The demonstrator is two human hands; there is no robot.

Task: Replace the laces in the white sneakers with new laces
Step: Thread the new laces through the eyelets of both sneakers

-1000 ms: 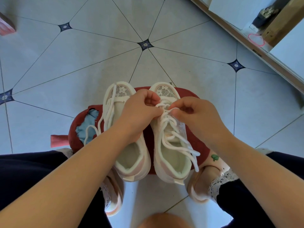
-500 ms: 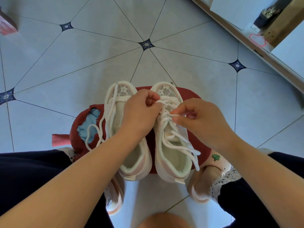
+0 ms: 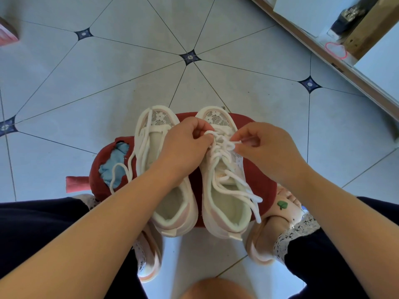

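Note:
Two white sneakers with lace toe panels stand side by side on a red cushion, toes pointing away from me. The right sneaker carries a white lace threaded through its front eyelets, with loose ends trailing over its right side. My left hand pinches a loop of that lace near the toe. My right hand pinches a thin strand of the same lace just right of the eyelets. The left sneaker has a loose white lace draped along its left side.
The cushion has a torn spot showing blue stuffing. My slippered feet rest on either side of it on the pale tiled floor. A wooden threshold runs along the upper right. A pink object lies at the far left.
Both hands have shifted a little toward the toe of the right sneaker. My right hand has drawn a short strand of lace out to the right.

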